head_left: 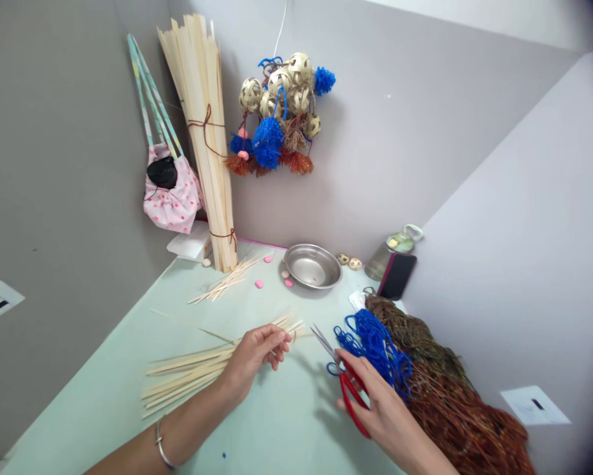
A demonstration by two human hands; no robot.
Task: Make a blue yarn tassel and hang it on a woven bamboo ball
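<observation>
My left hand (256,356) rests on a loose pile of thin bamboo strips (192,373) on the pale green table (276,429), its fingers curled and pinching the strips' right ends. Red-handled scissors (348,386) lie under my right hand (375,402), whose fingers grip the handles while the blades point up-left toward my left hand. Just right of the scissors lies a tangle of blue yarn (375,343).
Brown fringed cord (449,396) is heaped along the right wall. Behind are a metal bowl (312,266), a phone (398,276), a jar (390,254), pink beads (259,284), more strips (231,277). A tall strip bundle (204,132), a pink bag (170,191) and woven balls with tassels (279,112) occupy the corner.
</observation>
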